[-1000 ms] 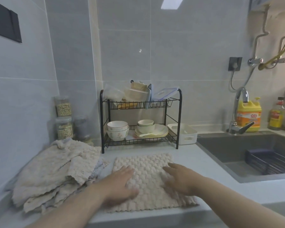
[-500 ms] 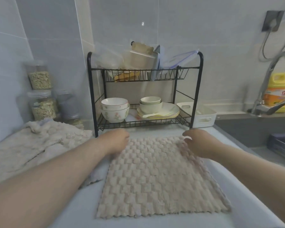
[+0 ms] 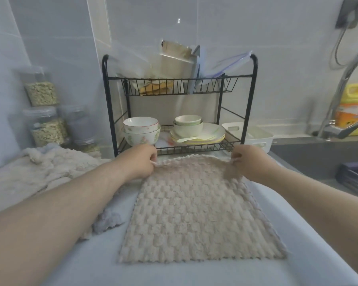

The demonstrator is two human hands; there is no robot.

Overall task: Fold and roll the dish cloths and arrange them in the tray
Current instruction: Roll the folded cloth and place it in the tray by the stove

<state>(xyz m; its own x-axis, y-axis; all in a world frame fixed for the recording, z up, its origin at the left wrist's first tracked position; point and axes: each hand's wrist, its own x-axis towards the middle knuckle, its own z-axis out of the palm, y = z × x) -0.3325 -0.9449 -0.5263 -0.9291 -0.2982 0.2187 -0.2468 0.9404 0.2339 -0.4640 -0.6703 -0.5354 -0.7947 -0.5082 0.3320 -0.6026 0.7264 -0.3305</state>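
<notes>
A: Where was the cloth (image 3: 196,215)?

B: It lay spread flat on the counter (image 3: 298,240), and both hands were at its far edge. The left hand (image 3: 140,162) pinched the far left corner between thumb and fingers. The right hand (image 3: 251,162) pinched the far right corner the same way. Both corners were lifted a little off the counter, while the near half of the cloth stayed flat.

A: So both hands were closed on it?

B: Yes, each was grasping a corner of the cloth, with the fingers curled in.

A: What was left of the left hand?

B: A pile (image 3: 50,170) of other cloths, crumpled, lay under and beyond the left forearm. Behind the pile stood jars (image 3: 43,120) against the wall.

A: And past the hands?

B: A black wire rack (image 3: 180,89) stood just beyond the cloth's far edge. Bowls (image 3: 141,131) sat on its lower shelf, straight past the left hand. Plates (image 3: 203,133) with smaller bowls on them sat further right, between the two hands as seen from the head.

A: Where was the tray?

B: The white tray (image 3: 254,135) sat just beyond the right hand, partly behind the rack's right leg. I could not make out what, if anything, lay in it. Further right of that hand was the sink (image 3: 318,153), with a tap (image 3: 339,112) and a yellow bottle (image 3: 353,110) behind it.
</notes>
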